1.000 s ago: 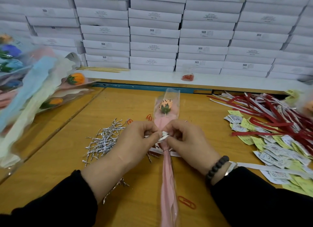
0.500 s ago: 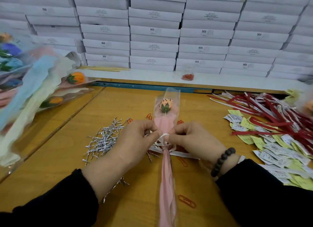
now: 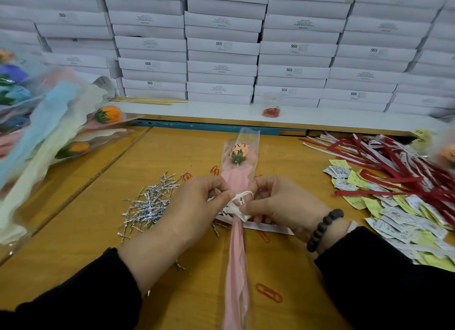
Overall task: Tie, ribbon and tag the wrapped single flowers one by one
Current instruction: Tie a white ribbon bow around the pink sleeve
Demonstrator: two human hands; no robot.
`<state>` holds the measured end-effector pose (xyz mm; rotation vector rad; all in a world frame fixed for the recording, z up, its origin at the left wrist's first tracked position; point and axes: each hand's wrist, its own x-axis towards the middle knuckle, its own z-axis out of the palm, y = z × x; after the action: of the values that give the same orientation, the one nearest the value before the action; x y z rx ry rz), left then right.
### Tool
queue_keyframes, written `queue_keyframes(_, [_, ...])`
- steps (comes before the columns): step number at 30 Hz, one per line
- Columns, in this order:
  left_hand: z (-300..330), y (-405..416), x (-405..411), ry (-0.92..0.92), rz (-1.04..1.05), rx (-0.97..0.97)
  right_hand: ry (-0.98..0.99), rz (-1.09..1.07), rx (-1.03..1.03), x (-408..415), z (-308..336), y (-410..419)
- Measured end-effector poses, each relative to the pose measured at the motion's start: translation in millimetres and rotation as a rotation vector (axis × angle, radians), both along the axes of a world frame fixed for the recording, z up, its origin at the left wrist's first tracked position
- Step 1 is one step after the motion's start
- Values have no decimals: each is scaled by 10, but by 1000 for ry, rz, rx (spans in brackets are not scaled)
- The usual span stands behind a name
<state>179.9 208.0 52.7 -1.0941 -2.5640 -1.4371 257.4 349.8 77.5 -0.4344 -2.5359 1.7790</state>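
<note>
Ribbon [image 3: 240,201] seemingly looser than before.

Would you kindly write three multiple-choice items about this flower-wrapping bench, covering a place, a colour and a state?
1. Where is the pile of silver twist ties?
A. beside the left hand
B. on the white boxes
C. among the tags

2. What colour is the wrap of the flower being tied?
A. blue
B. pink
C. yellow

3. What are both hands doing?
A. resting flat
B. holding scissors
C. pinching the white ribbon

Answers: 1 A, the ties lie by the left hand; 2 B, its paper is pink; 3 C, the right hand and left hand grip ribbon loops.
</note>
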Motion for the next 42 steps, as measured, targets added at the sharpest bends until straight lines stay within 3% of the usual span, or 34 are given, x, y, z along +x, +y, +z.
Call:
queue_keyframes(9, [13,-14,2,-32,-19,25,29,-43,180,20,112,48])
queue_keyframes(14, [92,-63,-59,-213,-14,185,116,-68,-51,55,112,106])
queue_keyframes(20, [82,-85,-97,-437,39,375,79,-118,-150,68,138,163])
queue_keyframes(25, [87,-93,-117,-569,35,504,92,-122,58,61,125,203])
queue_keyframes(28, [87,-97,-131,-455,62,435,108,-111,212,58,137,221])
queue_keyframes(32, [101,-114,-160,-172,119,250,56,-95,396,69,161,285])
queue_keyframes(37, [120,-166,-188,219,294,-137,-32,-94,533,71,172,347])
queue_keyframes(42, [119,-201,-241,373,332,-353,-102,-57,642,73,152,378])
